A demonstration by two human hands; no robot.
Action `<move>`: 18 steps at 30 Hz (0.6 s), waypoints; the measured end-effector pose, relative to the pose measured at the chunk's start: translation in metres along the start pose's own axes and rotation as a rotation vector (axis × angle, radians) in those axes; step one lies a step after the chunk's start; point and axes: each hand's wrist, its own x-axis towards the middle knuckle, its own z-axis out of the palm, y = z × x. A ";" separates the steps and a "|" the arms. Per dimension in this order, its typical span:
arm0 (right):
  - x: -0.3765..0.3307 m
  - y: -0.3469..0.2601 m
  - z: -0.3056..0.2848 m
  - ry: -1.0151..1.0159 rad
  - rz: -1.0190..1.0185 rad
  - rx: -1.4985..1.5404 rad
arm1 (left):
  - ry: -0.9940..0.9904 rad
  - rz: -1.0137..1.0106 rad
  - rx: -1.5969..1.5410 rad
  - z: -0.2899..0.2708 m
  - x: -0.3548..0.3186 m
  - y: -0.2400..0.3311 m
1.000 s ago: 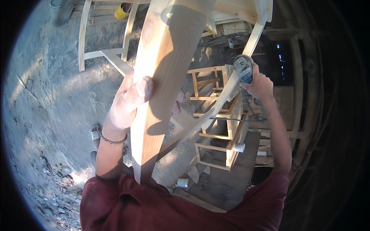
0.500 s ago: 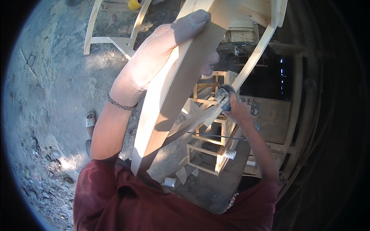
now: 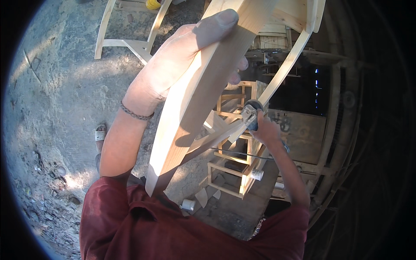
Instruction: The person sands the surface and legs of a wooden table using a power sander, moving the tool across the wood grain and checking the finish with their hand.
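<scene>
A pale wooden frame (image 3: 212, 82) with thick, angled members rises close in front of me and runs off the top edge. My left hand (image 3: 184, 54) grips its nearest thick member, thumb along the top face and fingertips showing round the far side. In my right hand (image 3: 266, 129) is an angle grinder (image 3: 249, 113) with a dark round disc. The disc lies at a slimmer bar (image 3: 286, 71) of the same frame; whether it touches the wood, I cannot tell. A thin dark cable (image 3: 242, 153) trails below the tool.
Small open wooden frames (image 3: 229, 168) stand beyond and below the bar. Another curved-leg frame (image 3: 125, 43) is at the far left. White cups (image 3: 188, 204) and wood offcuts (image 3: 201, 197) lie on the floor, with rubble (image 3: 47, 203) at lower left. A sandalled foot (image 3: 100, 133) shows at left.
The grinder and my right hand have shifted slightly left and down along the bar. My left hand keeps its grip, and the wooden frame has barely moved.
</scene>
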 end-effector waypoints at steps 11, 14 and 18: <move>-0.014 0.038 -0.028 0.078 0.129 0.031 | -0.058 0.279 -0.233 -0.001 0.005 -0.018; -0.019 0.032 -0.015 0.073 0.103 0.089 | -0.044 0.211 -0.174 -0.007 0.008 -0.011; -0.031 0.025 0.005 0.022 0.056 0.069 | -0.054 0.133 -0.197 -0.011 0.012 -0.001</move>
